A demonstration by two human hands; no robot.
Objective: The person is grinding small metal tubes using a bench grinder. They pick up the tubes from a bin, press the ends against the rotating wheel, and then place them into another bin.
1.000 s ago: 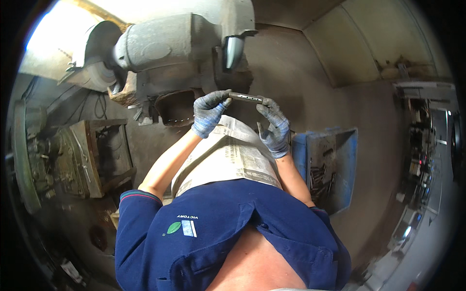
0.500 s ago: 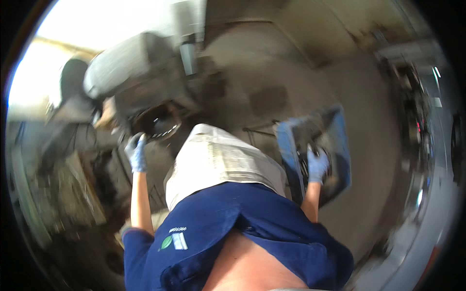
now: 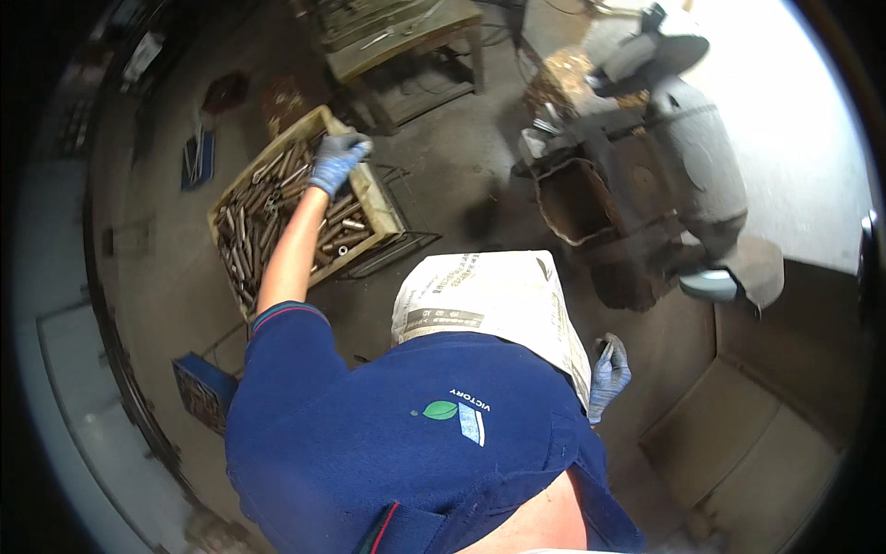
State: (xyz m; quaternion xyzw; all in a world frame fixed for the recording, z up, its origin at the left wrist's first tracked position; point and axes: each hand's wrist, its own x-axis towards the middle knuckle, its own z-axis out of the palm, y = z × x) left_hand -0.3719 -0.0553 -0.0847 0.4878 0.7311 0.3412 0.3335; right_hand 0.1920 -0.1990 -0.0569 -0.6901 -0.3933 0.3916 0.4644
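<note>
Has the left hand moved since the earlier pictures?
Yes, the left hand moved away from the grinder, over to the yellowish crate.

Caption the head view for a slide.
Blue-gloved left hand over yellowish rectangular crate of brown cylindrical metal pieces; blue-gloved right hand beside pale printed apron.
</note>
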